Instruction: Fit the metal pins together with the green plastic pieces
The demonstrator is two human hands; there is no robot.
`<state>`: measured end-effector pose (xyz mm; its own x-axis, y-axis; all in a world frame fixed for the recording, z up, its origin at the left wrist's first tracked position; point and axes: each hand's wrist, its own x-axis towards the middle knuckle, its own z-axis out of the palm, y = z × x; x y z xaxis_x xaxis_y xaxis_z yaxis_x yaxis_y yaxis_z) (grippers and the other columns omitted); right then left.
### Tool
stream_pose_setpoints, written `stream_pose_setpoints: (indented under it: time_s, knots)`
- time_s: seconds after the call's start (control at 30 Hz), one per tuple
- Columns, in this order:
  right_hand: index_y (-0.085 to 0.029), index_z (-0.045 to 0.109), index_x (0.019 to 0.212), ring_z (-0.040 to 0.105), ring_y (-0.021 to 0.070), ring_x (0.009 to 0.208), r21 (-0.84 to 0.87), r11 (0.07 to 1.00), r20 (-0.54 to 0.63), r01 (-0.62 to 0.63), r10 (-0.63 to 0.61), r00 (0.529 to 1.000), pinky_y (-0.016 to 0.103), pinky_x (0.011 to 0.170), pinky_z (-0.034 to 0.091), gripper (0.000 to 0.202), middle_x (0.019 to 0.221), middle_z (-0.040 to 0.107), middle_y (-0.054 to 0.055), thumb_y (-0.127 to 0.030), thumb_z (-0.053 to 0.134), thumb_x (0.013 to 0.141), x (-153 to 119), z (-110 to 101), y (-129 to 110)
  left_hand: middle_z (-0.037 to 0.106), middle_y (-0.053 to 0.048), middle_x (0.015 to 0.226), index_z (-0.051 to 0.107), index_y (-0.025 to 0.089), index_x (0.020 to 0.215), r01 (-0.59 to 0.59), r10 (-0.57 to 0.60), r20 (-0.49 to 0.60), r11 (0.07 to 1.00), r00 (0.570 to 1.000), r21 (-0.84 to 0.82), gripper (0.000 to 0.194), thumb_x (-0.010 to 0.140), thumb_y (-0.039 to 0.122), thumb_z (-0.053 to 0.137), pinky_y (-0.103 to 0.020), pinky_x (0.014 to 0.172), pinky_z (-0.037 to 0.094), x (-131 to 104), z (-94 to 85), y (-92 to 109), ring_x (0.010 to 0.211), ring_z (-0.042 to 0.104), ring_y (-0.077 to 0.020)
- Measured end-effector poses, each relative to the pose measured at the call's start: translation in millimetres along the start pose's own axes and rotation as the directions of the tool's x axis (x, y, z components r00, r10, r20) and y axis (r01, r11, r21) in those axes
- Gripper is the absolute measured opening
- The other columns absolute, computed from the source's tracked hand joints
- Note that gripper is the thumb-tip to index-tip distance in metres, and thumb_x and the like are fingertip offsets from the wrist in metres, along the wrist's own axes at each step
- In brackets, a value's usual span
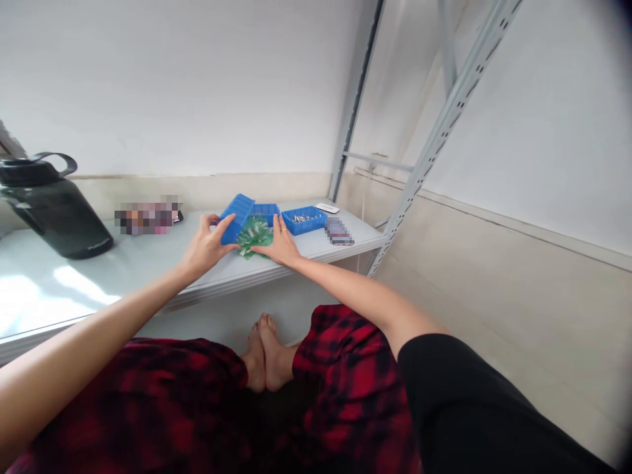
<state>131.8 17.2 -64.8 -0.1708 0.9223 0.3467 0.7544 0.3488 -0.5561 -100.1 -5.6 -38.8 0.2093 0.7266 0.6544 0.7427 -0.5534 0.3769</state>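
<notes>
- Red-and-black checked trousers (pixel 148 401) fill the bottom of the view, nearest the camera, with bare feet (pixel 266 359) crossed on the floor below the shelf.
- Pale shelf (pixel 59 276), carried by a grey slotted metal frame (pixel 444 118), runs from the left edge to its right corner.
- Dark jug (pixel 54 210) with a loop handle stands near the shelf's back-left end, well apart from the hands.
- Tilted blue tray (pixel 236 217) sits near the shelf's front edge; the left hand (pixel 205 247) grips it, thumb on one wall and fingers curled behind.
- Second blue tray (pixel 303 219) lies flat toward the right corner, small metal parts inside it.
- Green pieces (pixel 254 236), seemingly small circuit boards, lie heaped on the shelf just under the tilted tray; the right hand (pixel 281 247) rests open on them, fingers spread flat.
- Small white item (pixel 327 208) lies behind the flat tray.
- Risk, as I judge it: the heap is close to the front edge, so a sweep of the flat hand or more tipping could send pieces onto the floor.
</notes>
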Motion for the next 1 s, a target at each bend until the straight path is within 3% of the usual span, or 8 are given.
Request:
stream_pose_setpoints:
  time_s: [0.27, 0.47, 0.57, 0.67, 0.73, 0.83, 1.0]
  knots:
    - [-0.015, 0.006, 0.163, 0.009, 0.0328, 0.153, -0.048, 0.999, 0.013, -0.017, 0.018, 1.0, 0.045, 0.121, 0.016, 0.132, 0.168, 0.006, 0.017, -0.085, 0.062, 0.065, -1.1, -0.6, -1.9, 0.047, -0.012, 0.121, 0.061, 0.021, 0.122, 0.132, -0.138, -0.087, 0.989, 0.987, -0.072, 0.069, 0.059, 0.031, 0.089, -0.047, 0.106, 0.044, 1.1, -12.8, -5.3, 0.123, 0.051, -0.0398]
    - [-0.018, 0.016, 0.162, 0.012, 0.034, 0.153, -0.058, 0.998, 0.055, -0.036, 0.04, 0.998, 0.047, 0.121, 0.016, 0.123, 0.167, 0.012, 0.016, -0.086, 0.058, 0.068, -2.1, -1.9, -3.6, 0.04, -0.014, 0.136, 0.059, 0.022, 0.129, 0.058, -0.059, -0.056, 0.998, 0.997, -0.023, 0.072, 0.064, 0.037, 0.086, -0.049, 0.114, 0.035, -1.5, -24.5, -28.2, 0.129, 0.045, -0.039]
    - [-0.019, 0.019, 0.162, 0.012, 0.0334, 0.153, -0.039, 0.998, 0.08, -0.051, 0.054, 0.995, 0.047, 0.121, 0.016, 0.121, 0.167, 0.015, 0.015, -0.086, 0.057, 0.069, -1.5, -1.8, -2.3, 0.04, -0.014, 0.139, 0.057, 0.022, 0.131, 0.083, -0.083, -0.043, 0.997, 0.996, 0.003, 0.074, 0.065, 0.036, 0.086, -0.051, 0.114, 0.033, 0.3, -32.3, -32.1, 0.132, 0.041, -0.0399]
    - [-0.018, 0.02, 0.161, 0.012, 0.0325, 0.153, -0.034, 0.999, 0.101, -0.039, 0.043, 0.994, 0.046, 0.121, 0.016, 0.12, 0.166, 0.019, 0.015, -0.086, 0.056, 0.07, 0.1, -1.2, -0.7, 0.038, -0.015, 0.142, 0.049, 0.021, 0.141, 0.184, -0.185, -0.15, 0.983, 0.971, -0.019, 0.088, 0.064, 0.038, 0.087, -0.051, 0.115, 0.032, 16.1, -38.3, -25.5, 0.132, 0.042, -0.0384]
    - [-0.018, 0.022, 0.161, 0.014, 0.0319, 0.153, -0.038, 0.999, 0.107, -0.03, 0.034, 0.994, 0.045, 0.121, 0.016, 0.117, 0.165, 0.021, 0.016, -0.085, 0.056, 0.072, 0.8, -1.3, -0.1, 0.038, -0.016, 0.144, 0.04, 0.017, 0.148, 0.324, -0.339, -0.235, 0.941, 0.911, -0.101, 0.098, 0.065, 0.041, 0.087, -0.053, 0.114, 0.032, 34.8, -36.8, -18.6, 0.131, 0.043, -0.037]
    - [-0.018, 0.026, 0.16, 0.018, 0.0312, 0.152, -0.04, 0.999, 0.093, -0.023, 0.027, 0.995, 0.045, 0.121, 0.017, 0.109, 0.164, 0.024, 0.016, -0.083, 0.052, 0.076, -0.2, -2.4, -0.7, 0.04, -0.018, 0.146, 0.035, 0.008, 0.146, 0.516, -0.585, -0.272, 0.807, 0.764, -0.287, 0.098, 0.07, 0.047, 0.083, -0.053, 0.116, 0.027, 65.1, -22.0, -11.8, 0.131, 0.043, -0.0352]
    - [-0.015, 0.031, 0.158, 0.022, 0.0301, 0.151, -0.037, 0.999, 0.071, -0.012, 0.015, 0.997, 0.043, 0.12, 0.019, 0.097, 0.162, 0.028, 0.017, -0.078, 0.046, 0.085, -4.4, -6.6, -0.9, 0.04, -0.025, 0.149, 0.037, 0.009, 0.142, 0.687, -0.866, -0.195, 0.487, 0.46, -0.539, 0.09, 0.071, 0.038, 0.084, -0.042, 0.112, 0.038, 91.4, 17.0, -12.7, 0.134, 0.047, -0.0301]
